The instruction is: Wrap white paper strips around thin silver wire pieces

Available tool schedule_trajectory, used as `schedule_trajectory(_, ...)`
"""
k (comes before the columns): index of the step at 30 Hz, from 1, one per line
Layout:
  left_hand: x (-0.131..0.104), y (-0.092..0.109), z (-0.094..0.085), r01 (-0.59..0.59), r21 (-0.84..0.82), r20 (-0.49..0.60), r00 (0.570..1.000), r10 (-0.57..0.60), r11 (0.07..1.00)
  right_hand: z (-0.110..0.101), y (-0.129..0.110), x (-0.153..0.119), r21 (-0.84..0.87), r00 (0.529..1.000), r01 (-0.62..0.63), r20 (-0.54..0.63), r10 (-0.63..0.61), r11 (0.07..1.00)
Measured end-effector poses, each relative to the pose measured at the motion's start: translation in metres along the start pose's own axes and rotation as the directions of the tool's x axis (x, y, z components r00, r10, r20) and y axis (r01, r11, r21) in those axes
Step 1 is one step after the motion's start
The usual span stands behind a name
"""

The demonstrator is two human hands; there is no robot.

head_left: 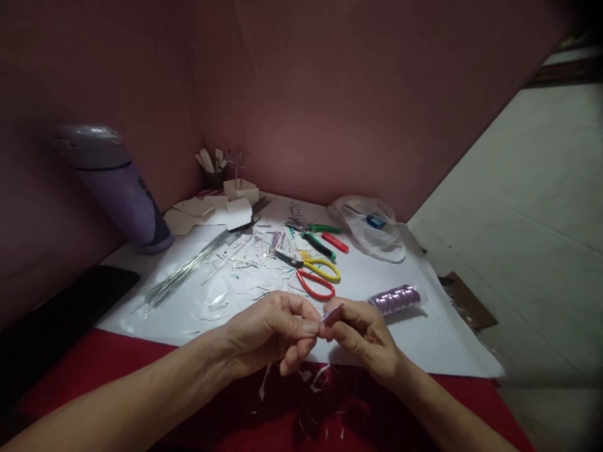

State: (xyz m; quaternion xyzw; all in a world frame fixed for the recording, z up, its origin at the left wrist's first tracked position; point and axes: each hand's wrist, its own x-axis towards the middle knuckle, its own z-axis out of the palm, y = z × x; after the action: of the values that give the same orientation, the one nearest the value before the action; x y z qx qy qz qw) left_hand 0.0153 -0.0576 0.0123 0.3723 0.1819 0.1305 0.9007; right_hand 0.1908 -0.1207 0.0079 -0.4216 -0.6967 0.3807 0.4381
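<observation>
Between my two hands is a small purple thread-wrapped piece [332, 312], held over the front part of the white paper. My left hand [282, 326] pinches its lower end between thumb and fingertips. Curled around its other side, my right hand [362, 329] grips it with thumb and fingers. Just beyond the hands lie scissors [316, 280] with one red and one yellow handle, blades pointing left. A spool of shiny purple thread [396, 300] rests to the right of my right hand. The piece's exact make-up is too small to tell.
Green-handled pliers [318, 246], a red box [335, 242] and a plastic bag [370, 226] lie farther back. A bundle of wires [188, 270] and several scraps spread leftward. A purple tumbler [120, 194] stands at left; a white box [241, 189] sits near the wall.
</observation>
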Motion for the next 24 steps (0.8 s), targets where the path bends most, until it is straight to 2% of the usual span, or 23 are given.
schedule_trajectory(4,-0.0009,-0.0012,0.0026,-0.035,0.096,-0.07,0.997,0.042,0.995,0.0006,-0.0002,0.0014,0.0,0.999,0.021,-0.029,-0.021,1.0)
schedule_trajectory(7,-0.002,-0.0021,0.0064,-0.101,0.244,-0.135,0.981,0.137,0.964,0.0021,-0.0016,0.002,-0.015,0.997,0.028,-0.077,-0.029,0.999)
schedule_trajectory(11,-0.0027,-0.0032,0.0095,-0.14,0.341,-0.162,0.965,0.205,0.93,0.0031,-0.0033,0.0012,-0.04,0.995,0.018,-0.096,-0.022,0.999)
schedule_trajectory(15,-0.0031,-0.0055,0.0079,-0.119,0.289,-0.158,0.973,0.17,0.95,0.0026,-0.0048,0.0002,-0.055,0.997,0.033,-0.067,-0.037,0.998)
schedule_trajectory(21,-0.0026,-0.0066,0.0061,-0.003,0.078,-0.064,0.998,0.008,0.997,0.0022,-0.0082,-0.0008,-0.091,0.993,0.115,-0.013,-0.117,0.989)
schedule_trajectory(24,-0.0018,-0.0058,0.0055,0.05,0.032,-0.025,0.998,-0.049,0.998,0.0021,-0.0098,-0.0017,-0.099,0.987,0.157,0.003,-0.158,0.983)
